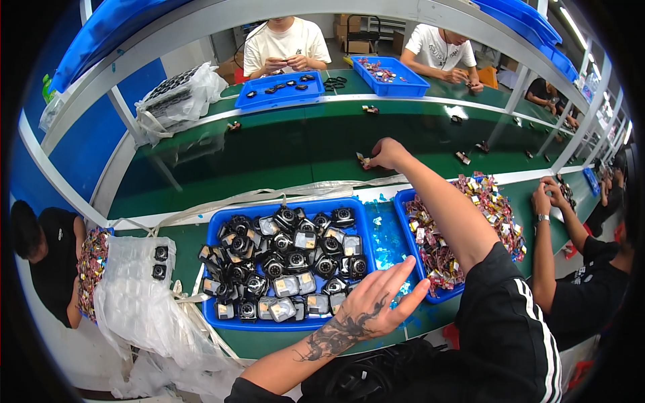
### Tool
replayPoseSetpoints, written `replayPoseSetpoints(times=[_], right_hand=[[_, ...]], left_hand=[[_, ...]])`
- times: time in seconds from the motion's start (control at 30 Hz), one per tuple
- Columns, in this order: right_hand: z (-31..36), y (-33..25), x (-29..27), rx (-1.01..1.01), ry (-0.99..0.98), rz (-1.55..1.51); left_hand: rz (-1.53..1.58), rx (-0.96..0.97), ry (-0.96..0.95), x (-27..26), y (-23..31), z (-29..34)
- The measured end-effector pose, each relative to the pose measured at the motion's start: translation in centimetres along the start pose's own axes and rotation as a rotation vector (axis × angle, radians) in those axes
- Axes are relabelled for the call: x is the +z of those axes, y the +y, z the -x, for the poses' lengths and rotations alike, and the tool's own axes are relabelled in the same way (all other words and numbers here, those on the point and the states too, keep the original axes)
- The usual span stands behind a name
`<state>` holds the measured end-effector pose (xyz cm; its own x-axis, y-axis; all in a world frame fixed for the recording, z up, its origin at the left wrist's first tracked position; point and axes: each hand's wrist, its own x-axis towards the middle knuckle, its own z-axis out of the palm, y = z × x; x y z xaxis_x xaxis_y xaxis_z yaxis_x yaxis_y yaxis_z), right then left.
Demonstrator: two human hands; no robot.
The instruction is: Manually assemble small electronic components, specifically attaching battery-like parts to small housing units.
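Observation:
My right hand (390,155) reaches out over the green conveyor belt (282,151). Its fingertips pinch a small electronic part (363,160) with pale and dark pieces, low over the belt or on it. With its fingers stretched out and nothing in them, my left hand (377,300) hovers near the right front corner of a blue tray (368,232). Black watch-like cases (295,258) with round dark windows and clear covers fill that tray. To its right, partly behind my right arm, stands a blue bin (403,208) heaped with small pink and white parts (430,245).
Blue film scraps (384,235) lie between tray and bin. Clear plastic trays (131,275) stand at the left. Small parts (462,158) are scattered along the belt. Across it, people work beside blue trays (279,97); a co-worker's arms (547,221) are close on the right. A metal frame (269,15) arches overhead.

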<state>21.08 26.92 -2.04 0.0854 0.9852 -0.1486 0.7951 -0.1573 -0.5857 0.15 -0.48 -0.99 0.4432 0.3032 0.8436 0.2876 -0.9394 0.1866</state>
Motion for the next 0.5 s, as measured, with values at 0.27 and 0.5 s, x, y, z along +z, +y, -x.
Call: replayPoseSetpoints(times=[0.27, 0.5], right_hand=[[8.1, -7.6, 1.0, -0.656, 0.068, 0.001], [15.2, -9.2, 7.3, -0.655, -0.085, 0.273]], left_hand=[[0.066, 0.024, 0.039, -0.8, 0.3, -0.6], [-0.064, -0.027, 0.198, -0.7, -1.1, -0.2]])
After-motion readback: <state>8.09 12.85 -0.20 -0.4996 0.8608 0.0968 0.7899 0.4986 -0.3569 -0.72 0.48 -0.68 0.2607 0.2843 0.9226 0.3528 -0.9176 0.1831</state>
